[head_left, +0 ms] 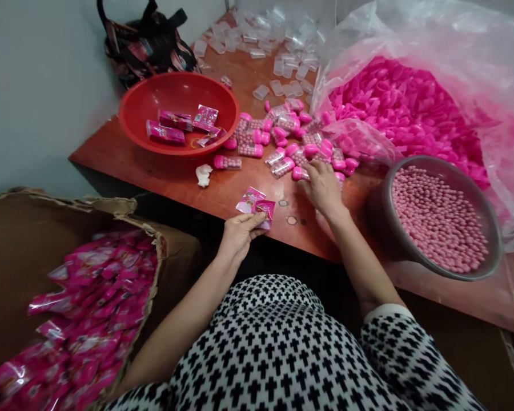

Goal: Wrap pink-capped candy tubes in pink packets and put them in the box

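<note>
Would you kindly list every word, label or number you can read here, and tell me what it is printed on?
No text here can be read.
pink sachets held in the left hand: printed design, too blurred to read.
wrapped packs in the red bowl: print too small to read.
loose sachets in the cardboard box: print blurred, unreadable.

Left hand (239,233) low, fingers in a pinch; right hand (324,185) farther forward, palm down, fingers loose.
</note>
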`<action>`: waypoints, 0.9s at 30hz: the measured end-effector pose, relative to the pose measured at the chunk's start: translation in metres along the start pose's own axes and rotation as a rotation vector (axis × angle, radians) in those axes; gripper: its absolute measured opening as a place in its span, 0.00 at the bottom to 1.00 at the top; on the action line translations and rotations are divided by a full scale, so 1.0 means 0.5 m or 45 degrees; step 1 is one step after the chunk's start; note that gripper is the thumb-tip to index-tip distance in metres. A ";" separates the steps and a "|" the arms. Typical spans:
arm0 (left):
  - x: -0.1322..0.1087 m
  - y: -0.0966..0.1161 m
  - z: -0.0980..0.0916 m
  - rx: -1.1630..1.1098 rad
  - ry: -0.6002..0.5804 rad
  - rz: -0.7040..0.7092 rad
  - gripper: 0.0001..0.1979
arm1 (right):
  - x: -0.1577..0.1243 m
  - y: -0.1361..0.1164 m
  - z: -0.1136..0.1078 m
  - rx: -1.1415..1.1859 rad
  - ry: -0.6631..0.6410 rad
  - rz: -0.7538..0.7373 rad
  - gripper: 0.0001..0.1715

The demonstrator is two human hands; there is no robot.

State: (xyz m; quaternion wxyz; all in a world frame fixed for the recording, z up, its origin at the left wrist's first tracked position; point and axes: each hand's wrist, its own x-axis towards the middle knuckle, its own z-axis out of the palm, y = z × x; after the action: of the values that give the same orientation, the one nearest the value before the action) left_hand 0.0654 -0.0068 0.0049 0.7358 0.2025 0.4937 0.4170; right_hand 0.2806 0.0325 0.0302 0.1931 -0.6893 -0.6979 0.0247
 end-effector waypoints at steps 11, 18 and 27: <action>0.007 0.014 0.043 -0.703 0.231 -0.131 0.05 | -0.106 -0.034 -0.003 0.636 -0.117 0.230 0.16; 0.001 0.012 0.063 -0.735 0.159 -0.126 0.08 | -0.235 -0.168 0.017 1.445 -0.200 0.512 0.18; -0.020 -0.008 0.083 -0.611 0.024 -0.010 0.14 | -0.228 -0.171 0.048 1.427 -0.083 0.538 0.18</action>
State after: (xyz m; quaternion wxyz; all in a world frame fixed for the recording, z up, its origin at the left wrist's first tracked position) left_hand 0.1023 -0.0125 0.0257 0.7599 0.0160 0.3882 0.5212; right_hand 0.1889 -0.0771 0.0071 0.4967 -0.6050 -0.4320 0.4479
